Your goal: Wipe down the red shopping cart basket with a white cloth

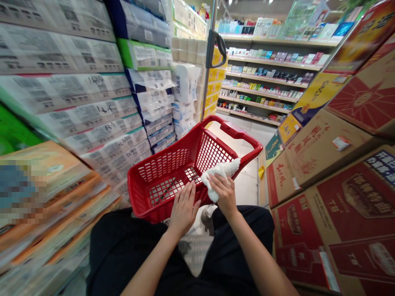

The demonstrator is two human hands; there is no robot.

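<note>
A red plastic shopping basket [173,172] sits tilted in front of me above my black-clad knees, with its long handle lying across the far rim. My right hand [224,193] is shut on a white fluffy cloth [220,174], pressing it against the basket's right rim. My left hand [184,209] lies flat over the near rim, fingers together, steadying the basket. A patch of the basket's mesh floor shows between my hands.
Wrapped tissue packs are stacked high on the left, and printed cardboard cartons on the right. A narrow tiled aisle runs ahead to stocked shelves [265,78]. A small yellow object [261,172] stands near the cartons, and a metal pole with a black handle [216,49] rises beyond the basket.
</note>
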